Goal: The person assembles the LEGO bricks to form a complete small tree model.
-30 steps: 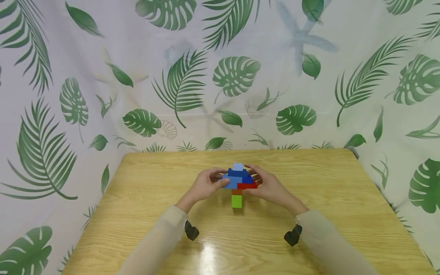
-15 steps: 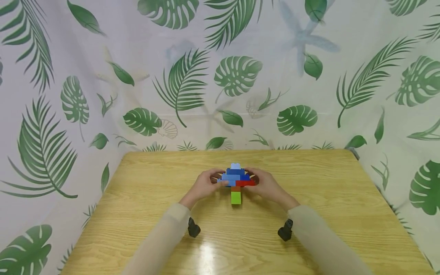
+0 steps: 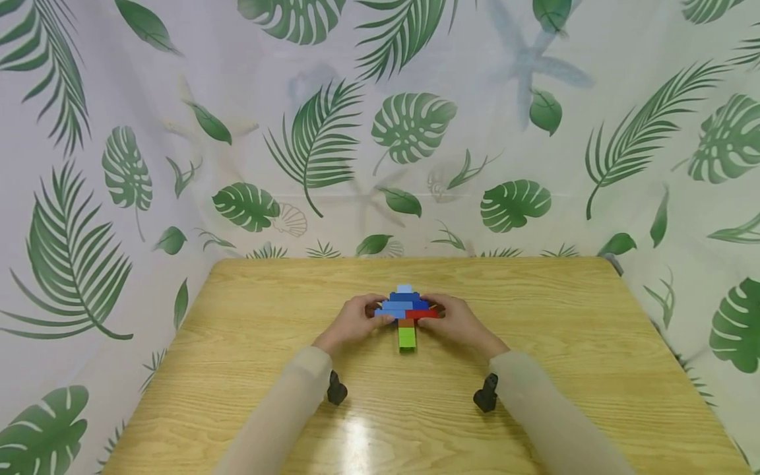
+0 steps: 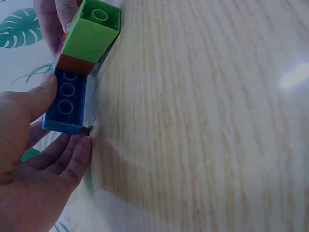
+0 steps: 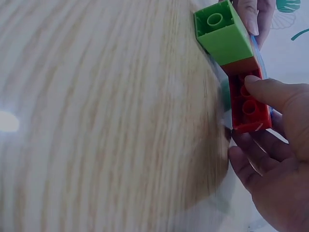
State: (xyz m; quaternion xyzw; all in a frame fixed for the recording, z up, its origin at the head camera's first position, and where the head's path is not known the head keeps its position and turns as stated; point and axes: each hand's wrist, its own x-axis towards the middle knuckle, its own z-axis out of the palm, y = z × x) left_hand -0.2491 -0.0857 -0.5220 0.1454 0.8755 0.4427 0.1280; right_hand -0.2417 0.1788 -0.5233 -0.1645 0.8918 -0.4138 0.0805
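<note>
Both hands hold a tree-shaped build of toy building blocks (image 3: 401, 305) near the middle of the table. It narrows upward from a wide row to a pale blue block (image 3: 404, 289). Below that row come an orange-brown block (image 3: 406, 323) and a lime green block (image 3: 406, 338). My left hand (image 3: 358, 321) grips the left end, thumb against a blue block (image 4: 64, 104) with its hollow underside showing. On the other side my right hand (image 3: 458, 322) pinches a red block (image 5: 248, 107), thumb on its hollow underside. The build leans back, exposing the green block's hollow bottom.
The wood-grain table (image 3: 267, 290) spreads out on all sides of the build. Behind it hangs a white curtain (image 3: 332, 231) with a green leaf print. Small black devices, a left one (image 3: 336, 389) and a right one (image 3: 485, 394), sit at the wrists.
The build has tipped further back, bringing the green block's underside into view. It has shifted slightly left, and the right hand has moved left with it. Both hands keep hold.
</note>
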